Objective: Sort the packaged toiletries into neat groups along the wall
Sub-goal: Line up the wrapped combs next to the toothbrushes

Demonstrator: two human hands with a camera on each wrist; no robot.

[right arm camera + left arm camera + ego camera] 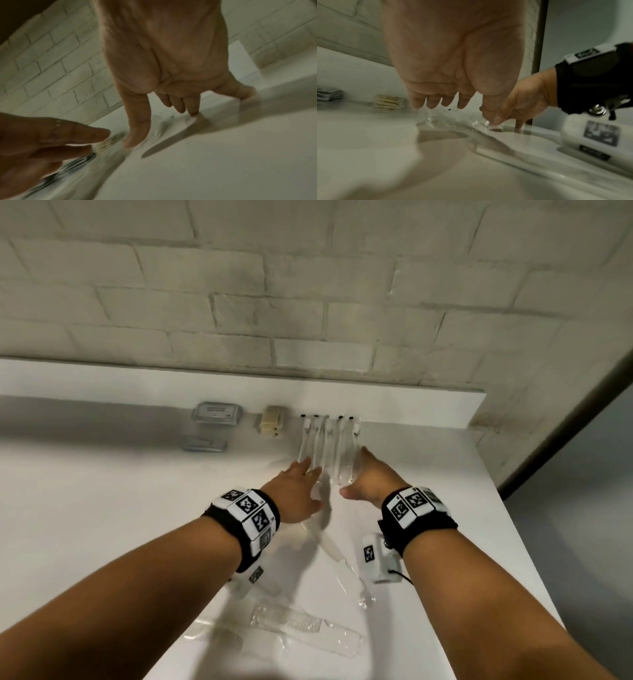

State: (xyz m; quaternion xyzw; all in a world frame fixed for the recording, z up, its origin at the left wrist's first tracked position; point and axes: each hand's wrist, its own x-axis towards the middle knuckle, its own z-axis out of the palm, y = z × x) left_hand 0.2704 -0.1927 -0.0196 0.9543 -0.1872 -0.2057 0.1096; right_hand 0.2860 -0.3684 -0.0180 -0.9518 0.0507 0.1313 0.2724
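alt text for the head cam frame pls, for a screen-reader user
Two open hands, left hand and right hand, bracket a row of wrapped toothbrushes lined up against the wall on a white counter. Left of the row sit a beige packet stack and grey packets; wrapped combs lie near the front edge.

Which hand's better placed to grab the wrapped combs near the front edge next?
Probably left. The left hand sits on the row's left side, above the wrapped combs, which lie under the left forearm. The right hand is open at the toothbrush row's far side.
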